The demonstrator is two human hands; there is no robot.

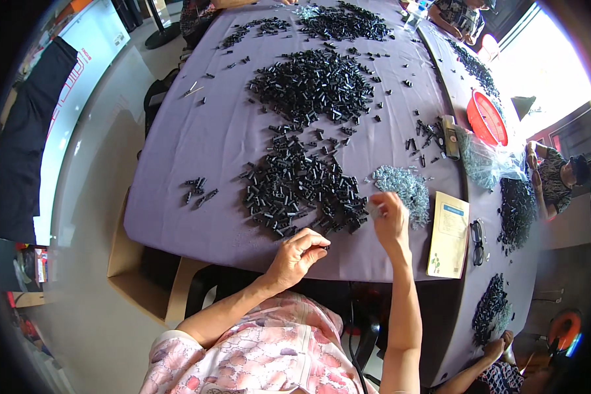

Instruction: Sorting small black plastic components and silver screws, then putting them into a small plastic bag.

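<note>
My left hand (298, 257) is at the table's near edge, thumb and forefinger pinched on a small black plastic piece (327, 247), mostly hidden by the fingertips. My right hand (391, 220) hovers at the near left side of a pile of small clear plastic pieces (400, 180). Its fingers are closed together, with something greyish and pale at their tips that I cannot make out. Just beyond my left hand spreads a pile of short black tube-like parts (295, 187). A few more black parts (198, 191) lie apart to the left.
Larger black heaps (318, 85) lie farther up the purple cloth (171, 151). Right of my right hand are a yellowish booklet (448, 235) and glasses (478, 243). A red basket (486, 118) and a clear bag (482, 161) sit beyond. Other people work around the table. An open cardboard box (144, 276) stands below left.
</note>
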